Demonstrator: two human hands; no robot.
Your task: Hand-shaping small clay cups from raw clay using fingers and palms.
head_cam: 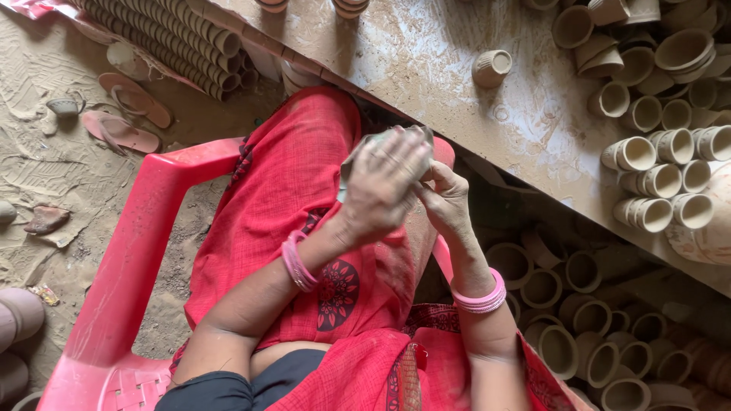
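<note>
Over the lap, both hands meet around one grey clay piece (381, 144), held just above the red cloth (304, 198). Left hand (381, 190) sits on top, back to camera, fingers curled over the piece and closed on it; clay smeared on the knuckles. Right hand (445, 202) comes in from the side just right of it, fingers bent and pressed to the piece's right edge, touching the left hand's fingertips. Piece is mostly covered; only a grey rim shows above and left of the left hand, exact shape can't tell. Pink bangles (298, 262) on the left wrist, another pink set (480, 297) on the right wrist. Below both hands: red plastic chair (145, 251), its arm running out left of the left forearm. Ahead of the hands, a muddy board (457, 68) runs diagonally; one small clay cup (491, 67) lies on its side there, well apart from the hands. Further right of the right hand, a cluster of cups (655, 152) on the board, most lying on their sides, mouths open. Under the board, right of the right forearm, more cups (594, 335) on the ground in shadow. Far left of the left hand: sandy ground, a pair of sandals (126, 114), and a stacked row of cups (175, 38) above them.
</note>
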